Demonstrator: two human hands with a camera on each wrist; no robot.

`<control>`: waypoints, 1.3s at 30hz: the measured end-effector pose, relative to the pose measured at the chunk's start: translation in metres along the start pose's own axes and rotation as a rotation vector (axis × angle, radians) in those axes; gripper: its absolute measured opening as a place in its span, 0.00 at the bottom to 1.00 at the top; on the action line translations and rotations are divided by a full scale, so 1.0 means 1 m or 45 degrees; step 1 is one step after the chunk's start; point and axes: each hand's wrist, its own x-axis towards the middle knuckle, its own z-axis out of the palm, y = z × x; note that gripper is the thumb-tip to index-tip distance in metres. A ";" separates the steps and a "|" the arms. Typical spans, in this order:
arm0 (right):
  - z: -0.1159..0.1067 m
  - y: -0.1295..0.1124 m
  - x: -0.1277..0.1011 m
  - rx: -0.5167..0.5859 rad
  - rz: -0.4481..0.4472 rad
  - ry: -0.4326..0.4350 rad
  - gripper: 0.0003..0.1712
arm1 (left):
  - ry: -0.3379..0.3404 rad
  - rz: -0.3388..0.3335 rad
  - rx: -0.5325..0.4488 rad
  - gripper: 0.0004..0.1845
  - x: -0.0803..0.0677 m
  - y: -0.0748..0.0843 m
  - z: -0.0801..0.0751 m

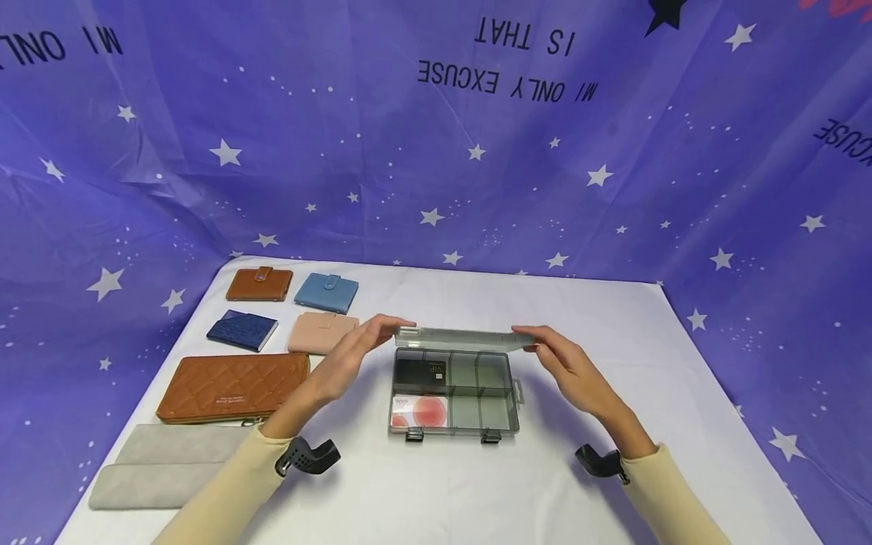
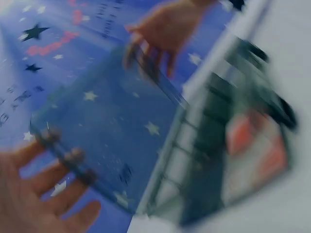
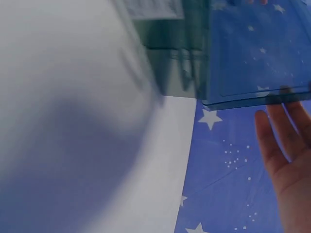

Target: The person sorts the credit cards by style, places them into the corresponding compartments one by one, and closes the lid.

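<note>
A clear grey plastic compartment box lies on the table with its hinged lid raised at the far side. My left hand touches the lid's left edge with extended fingers, while my right hand is at the right edge. The right wrist view shows straight right fingers with tips against the lid. Two cards are in the left compartments: a black VIP card at the back and a white card with red circles in front. Two dark latches stick out along the front.
On the left of the white table are a brown snap wallet, a blue one, a navy card holder, a pink wallet, a quilted brown zip wallet and a grey wallet. A purple star-printed cloth hangs behind.
</note>
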 end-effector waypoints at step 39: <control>0.051 -0.006 -0.041 -0.687 -0.321 -0.284 0.39 | -0.366 0.390 1.168 0.40 -0.044 -0.027 0.035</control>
